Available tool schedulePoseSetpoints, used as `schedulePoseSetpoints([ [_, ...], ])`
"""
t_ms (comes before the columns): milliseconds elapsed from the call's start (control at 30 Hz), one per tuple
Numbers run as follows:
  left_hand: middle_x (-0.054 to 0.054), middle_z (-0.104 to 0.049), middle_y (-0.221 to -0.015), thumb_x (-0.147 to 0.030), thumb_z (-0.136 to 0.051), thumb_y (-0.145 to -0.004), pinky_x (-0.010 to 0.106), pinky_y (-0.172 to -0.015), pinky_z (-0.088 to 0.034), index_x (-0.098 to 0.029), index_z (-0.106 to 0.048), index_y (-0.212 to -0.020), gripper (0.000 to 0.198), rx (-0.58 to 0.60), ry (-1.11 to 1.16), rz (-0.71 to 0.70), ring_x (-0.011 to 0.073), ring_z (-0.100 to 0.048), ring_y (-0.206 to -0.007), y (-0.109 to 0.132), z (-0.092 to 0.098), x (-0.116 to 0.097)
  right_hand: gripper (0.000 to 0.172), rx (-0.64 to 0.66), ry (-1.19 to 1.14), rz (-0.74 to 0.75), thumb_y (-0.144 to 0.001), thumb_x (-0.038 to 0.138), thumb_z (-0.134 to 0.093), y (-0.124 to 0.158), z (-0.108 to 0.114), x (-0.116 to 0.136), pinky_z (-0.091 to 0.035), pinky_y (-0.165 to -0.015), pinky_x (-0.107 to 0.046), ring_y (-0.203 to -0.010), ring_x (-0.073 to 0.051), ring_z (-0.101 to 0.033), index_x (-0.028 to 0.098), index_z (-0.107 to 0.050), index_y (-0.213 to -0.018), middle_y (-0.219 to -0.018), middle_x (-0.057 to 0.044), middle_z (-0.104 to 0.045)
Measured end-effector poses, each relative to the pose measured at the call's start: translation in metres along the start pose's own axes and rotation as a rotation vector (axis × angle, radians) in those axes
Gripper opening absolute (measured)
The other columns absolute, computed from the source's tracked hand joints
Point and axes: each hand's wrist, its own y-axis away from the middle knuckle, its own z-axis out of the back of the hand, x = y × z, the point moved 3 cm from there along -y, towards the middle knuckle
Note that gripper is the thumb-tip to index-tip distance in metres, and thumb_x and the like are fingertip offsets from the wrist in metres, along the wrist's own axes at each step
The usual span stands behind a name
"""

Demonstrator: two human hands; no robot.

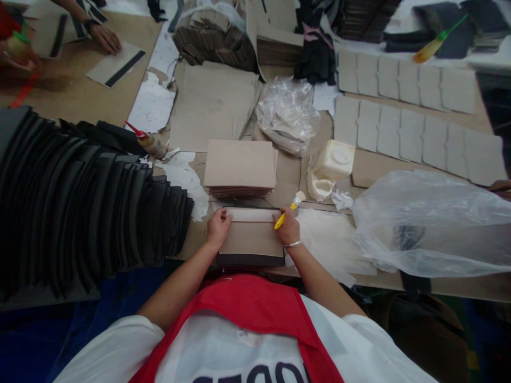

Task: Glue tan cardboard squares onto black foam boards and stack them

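A brown card panel with a black lower edge (250, 242) lies at the table's near edge, a pale strip across its top. My left hand (217, 225) rests with curled fingers on the panel's upper left corner. My right hand (288, 227) sits on the upper right corner and grips a yellow-handled brush (289, 209), bristles pointing up and right. Just beyond the panel stands a stack of brown card sheets (240, 166).
A long fanned row of black pieces (80, 197) fills the left. A white glue tub (334, 160), a glue bottle (150, 142), clear plastic bags (431, 223), and rows of grey cut boards (415, 133) lie around. Another person's hand (104, 37) works at the far left.
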Motion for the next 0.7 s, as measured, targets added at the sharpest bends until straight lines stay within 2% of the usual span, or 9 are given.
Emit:
schedulePoseSetpoints([
  [67,0.000,-0.060,-0.072,-0.024,-0.059,-0.074,0.026,-0.069,-0.044,-0.016,-0.058,-0.096,0.023,-0.024,-0.046,-0.029,0.0141,-0.058,-0.069,-0.002,0.001,-0.003,0.024,0.014,0.009,-0.004,-0.083,0.033,-0.050,-0.003,-0.006,0.000,-0.043,-0.060,-0.031,-0.068,-0.021,-0.058,0.018,-0.049,-0.101,-0.085,-0.008,-0.062],
  [267,-0.004,-0.056,-0.066,-0.021,-0.062,-0.073,0.025,-0.066,-0.041,-0.016,-0.053,-0.100,0.030,-0.024,-0.058,0.030,0.0135,-0.057,-0.066,-0.007,0.001,-0.006,0.025,-0.016,-0.001,0.052,-0.082,0.030,-0.049,-0.004,-0.010,-0.001,-0.044,-0.063,-0.032,-0.070,-0.021,-0.057,0.017,-0.051,-0.102,-0.085,-0.009,-0.061],
  [500,-0.004,-0.055,-0.065,-0.022,-0.062,-0.072,0.025,-0.065,-0.041,-0.016,-0.051,-0.102,0.032,-0.047,-0.047,0.034,0.0138,-0.056,-0.065,-0.011,-0.003,0.001,0.026,0.029,0.036,0.032,-0.082,0.029,-0.050,-0.005,-0.009,0.002,-0.044,-0.063,-0.032,-0.069,-0.022,-0.057,0.015,-0.052,-0.104,-0.082,-0.009,-0.062],
  [700,-0.002,-0.055,-0.068,-0.023,-0.060,-0.075,0.027,-0.068,-0.043,-0.015,-0.050,-0.108,0.035,-0.026,-0.142,0.001,0.0146,-0.056,-0.066,-0.013,-0.002,0.001,0.027,0.042,0.097,0.040,-0.082,0.029,-0.051,-0.006,-0.010,0.002,-0.044,-0.063,-0.032,-0.071,-0.022,-0.057,0.015,-0.053,-0.105,-0.080,-0.009,-0.061],
])
